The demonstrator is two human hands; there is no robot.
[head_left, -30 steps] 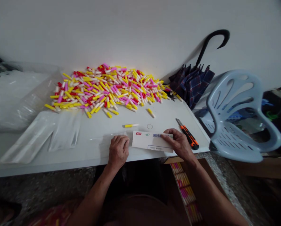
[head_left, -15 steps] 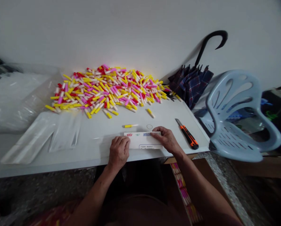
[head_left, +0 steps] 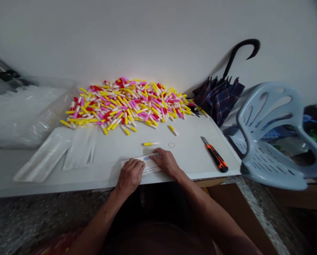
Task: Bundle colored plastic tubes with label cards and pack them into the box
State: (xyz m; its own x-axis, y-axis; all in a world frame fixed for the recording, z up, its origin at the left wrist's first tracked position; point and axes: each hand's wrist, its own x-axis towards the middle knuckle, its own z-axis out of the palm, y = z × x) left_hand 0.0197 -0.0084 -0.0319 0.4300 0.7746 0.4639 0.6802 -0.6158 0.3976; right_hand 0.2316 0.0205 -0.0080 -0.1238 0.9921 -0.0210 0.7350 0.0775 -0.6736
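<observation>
Near the front edge of the table, my left hand (head_left: 131,174) and my right hand (head_left: 166,163) both grip a white printed paper piece (head_left: 150,164). It lies slightly slanted, with blue lettering on it; I cannot tell if it is a flat box or a folded sheet. My left fingers are curled over its left part, while my right thumb and fingers pinch its right end. Just beyond the hands lie a small yellow-capped tube (head_left: 151,143) and a thin ring (head_left: 171,145), perhaps a rubber band. Another yellow-capped tube (head_left: 173,130) rests farther back.
A large heap of small tubes (head_left: 126,106) with yellow, red and pink caps spreads along the wall. An orange-black utility knife (head_left: 215,156), blade out, lies right. Clear plastic bags (head_left: 43,156) are at left. Beyond the right edge are an umbrella (head_left: 222,95) and a blue-grey chair (head_left: 275,166).
The paper piece has shifted left and toward me and now tilts up at its right end. My right hand has moved left, closer to my left hand. The view has shifted slightly.
</observation>
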